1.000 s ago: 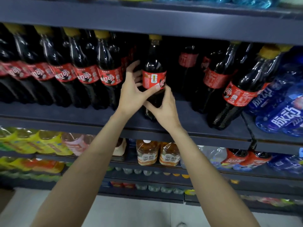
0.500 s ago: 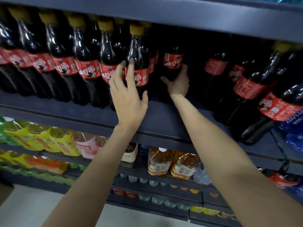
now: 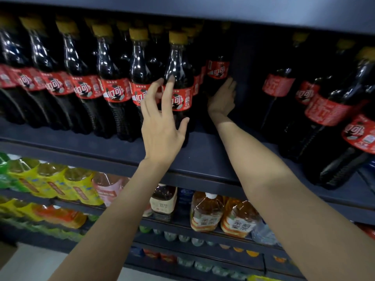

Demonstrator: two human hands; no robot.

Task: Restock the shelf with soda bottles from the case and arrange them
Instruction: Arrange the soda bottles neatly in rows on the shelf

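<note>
Right grip (image 3: 222,98) curled round the lower body of the soda bottle (image 3: 217,78), set deep in the row at about 1 o'clock from frame centre, on the upper shelf (image 3: 85,147). Left grip (image 3: 162,122) spread wide, fingertips (image 3: 170,79) just touching the front bottle (image 3: 179,82) at 12 o'clock, holding nothing.

Best done by pushing low on the body, not at the neck, to keep the bottle upright while sliding back; steadying the front neighbour with flat fingers against a domino fall; turning the label forward before letting go.

Dark cola in clear plastic, tall and waisted, red label band with white script; cap hidden in shadow. Probably heavy and a bit slippery.
</note>
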